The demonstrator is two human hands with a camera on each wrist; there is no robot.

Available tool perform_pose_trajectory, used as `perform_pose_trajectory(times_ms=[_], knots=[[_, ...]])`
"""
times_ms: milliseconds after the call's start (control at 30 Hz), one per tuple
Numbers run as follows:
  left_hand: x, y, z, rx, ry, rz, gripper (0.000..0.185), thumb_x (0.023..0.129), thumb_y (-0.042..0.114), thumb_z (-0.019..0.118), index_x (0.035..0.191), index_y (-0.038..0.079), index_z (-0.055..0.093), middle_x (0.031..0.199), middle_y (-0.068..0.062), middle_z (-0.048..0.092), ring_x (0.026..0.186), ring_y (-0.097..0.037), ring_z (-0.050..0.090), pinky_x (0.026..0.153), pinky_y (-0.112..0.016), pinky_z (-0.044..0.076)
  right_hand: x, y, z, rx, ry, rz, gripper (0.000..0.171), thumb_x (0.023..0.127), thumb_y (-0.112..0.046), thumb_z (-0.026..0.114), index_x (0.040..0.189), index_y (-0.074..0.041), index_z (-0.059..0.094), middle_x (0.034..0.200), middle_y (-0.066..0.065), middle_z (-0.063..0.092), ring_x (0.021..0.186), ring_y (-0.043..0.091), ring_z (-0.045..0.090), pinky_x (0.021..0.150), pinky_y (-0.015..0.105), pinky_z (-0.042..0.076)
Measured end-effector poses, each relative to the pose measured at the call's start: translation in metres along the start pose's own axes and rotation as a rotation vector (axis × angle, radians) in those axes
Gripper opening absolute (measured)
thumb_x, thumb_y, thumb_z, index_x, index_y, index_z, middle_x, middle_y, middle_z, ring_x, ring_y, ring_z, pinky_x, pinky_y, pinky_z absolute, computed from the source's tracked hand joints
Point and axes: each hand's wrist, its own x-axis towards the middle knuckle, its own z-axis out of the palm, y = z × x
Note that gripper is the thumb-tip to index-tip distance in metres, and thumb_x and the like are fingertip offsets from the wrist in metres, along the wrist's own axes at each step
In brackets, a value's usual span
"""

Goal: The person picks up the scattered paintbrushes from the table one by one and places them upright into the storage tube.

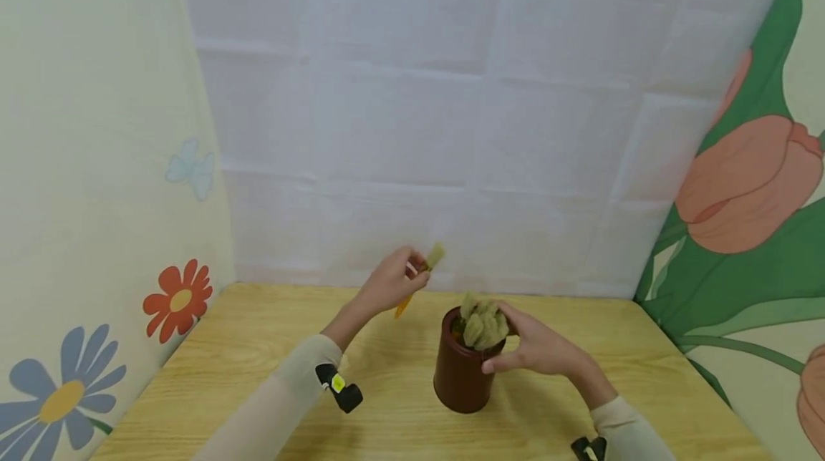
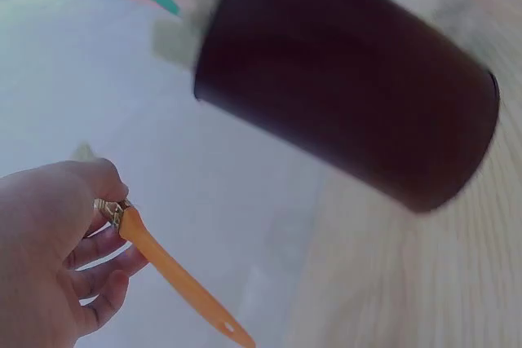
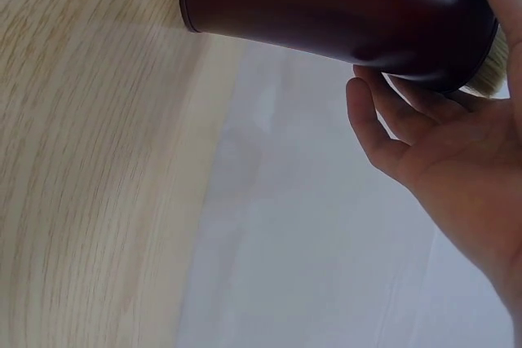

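Note:
My left hand (image 1: 393,280) pinches a paintbrush (image 2: 181,276) near its metal ferrule, above the table and left of the cup. Its pale bristles point up and its orange handle slants down. A dark reddish-brown cylindrical cup (image 1: 461,374) stands upright on the table, with several brushes (image 1: 485,325) in it, pale bristles upward. Their handles are mostly hidden inside. My right hand (image 1: 544,348) holds the cup near its rim from the right, thumb at the front and fingers behind. In the right wrist view, those fingers (image 3: 404,120) touch the cup's side.
The light wood-grain table (image 1: 283,346) carries the cup. A creased white sheet (image 1: 399,124) hangs along its back edge. Flower-printed panels stand at the left (image 1: 116,160) and right (image 1: 748,289). Each sleeve has a small black device at the wrist.

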Motion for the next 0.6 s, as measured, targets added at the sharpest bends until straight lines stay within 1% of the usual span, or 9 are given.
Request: perform_pose_trajectory(times_ms=[67,167,267,400,500,600], knots=[[-0.005,0.013,-0.003,-0.082,0.002,0.006,0.024,0.1,0.025,0.067,0.118,0.012,0.06,0.108,-0.001,0.062,0.094,-0.016,0.063,0.075,-0.035,0.055,0.0,0.001,0.0,0.007,-0.002,-0.005,0.084,0.086,-0.027,0.086,0.154,-0.02,0.037,0.142,0.0,0.051,0.128,0.018,0.053,0.103,0.04,0.045],[-0.014,0.033,-0.006,-0.161,0.02,0.029,0.025,0.1,0.029,0.067,0.119,0.016,0.06,0.108,0.001,0.063,0.095,-0.015,0.064,0.075,-0.036,0.056,0.0,0.002,0.0,0.015,-0.001,-0.014,0.083,0.086,-0.025,0.086,0.153,-0.02,0.037,0.141,0.0,0.052,0.128,0.018,0.053,0.103,0.042,0.045],[-0.022,0.054,-0.01,-0.222,0.067,0.087,0.023,0.1,0.03,0.067,0.117,0.017,0.06,0.108,0.001,0.064,0.093,-0.015,0.065,0.075,-0.037,0.056,-0.001,0.002,0.0,0.009,0.005,-0.02,0.083,0.086,-0.025,0.086,0.153,-0.021,0.037,0.141,-0.001,0.052,0.127,0.018,0.053,0.103,0.045,0.045],[-0.031,0.081,-0.016,-0.355,0.137,0.152,0.023,0.1,0.028,0.067,0.117,0.014,0.06,0.108,-0.003,0.064,0.094,-0.019,0.066,0.077,-0.042,0.055,0.0,0.002,0.001,-0.001,0.005,-0.026,0.084,0.086,-0.027,0.086,0.154,-0.021,0.037,0.141,-0.001,0.052,0.127,0.018,0.054,0.103,0.045,0.045],[-0.035,0.093,-0.016,-0.433,0.146,0.178,0.026,0.1,0.028,0.068,0.119,0.013,0.059,0.111,-0.006,0.063,0.098,-0.02,0.067,0.079,-0.043,0.055,0.0,0.002,0.0,0.01,-0.004,-0.032,0.084,0.086,-0.026,0.085,0.154,-0.021,0.036,0.141,0.0,0.052,0.127,0.019,0.054,0.103,0.045,0.045],[-0.036,0.096,-0.011,-0.443,0.122,0.194,0.027,0.1,0.027,0.068,0.121,0.013,0.058,0.113,-0.006,0.062,0.101,-0.019,0.067,0.08,-0.041,0.056,0.0,0.003,0.0,0.014,-0.004,-0.037,0.083,0.087,-0.025,0.085,0.154,-0.022,0.036,0.141,0.0,0.052,0.127,0.019,0.054,0.102,0.043,0.045]])
